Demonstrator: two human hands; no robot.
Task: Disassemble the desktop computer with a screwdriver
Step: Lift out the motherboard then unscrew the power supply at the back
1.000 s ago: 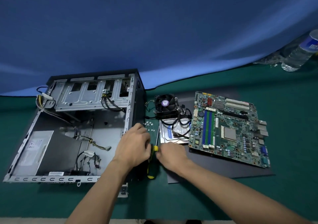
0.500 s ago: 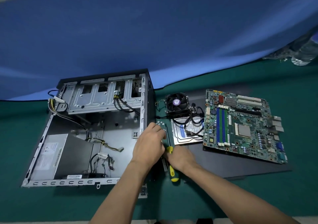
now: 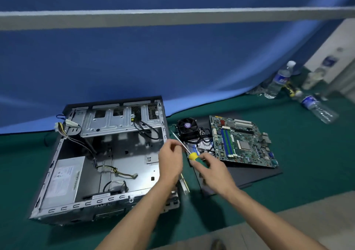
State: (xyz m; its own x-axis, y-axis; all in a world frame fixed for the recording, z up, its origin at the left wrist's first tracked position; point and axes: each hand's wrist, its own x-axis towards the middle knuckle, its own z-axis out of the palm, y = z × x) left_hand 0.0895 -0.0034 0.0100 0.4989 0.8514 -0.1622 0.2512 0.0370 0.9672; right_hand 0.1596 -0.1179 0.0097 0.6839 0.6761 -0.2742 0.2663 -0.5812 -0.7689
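The right hand (image 3: 212, 168) grips the yellow-and-green handle of the screwdriver (image 3: 189, 152); the left hand (image 3: 171, 160) pinches its metal shaft, tip pointing far-left. Both hover just right of the opened computer case (image 3: 99, 159), near the motherboard (image 3: 243, 142).

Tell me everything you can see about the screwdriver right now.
The screwdriver has a thin, shiny metal shaft and a handle that looks like plastic, yellow at the collar and dark green behind. It is held in the air, tilted, its tip pointing up and left toward the edge of the open computer case. The right hand grips the handle; the left hand pinches the shaft partway along. Most of the handle is hidden under the right hand's fingers.
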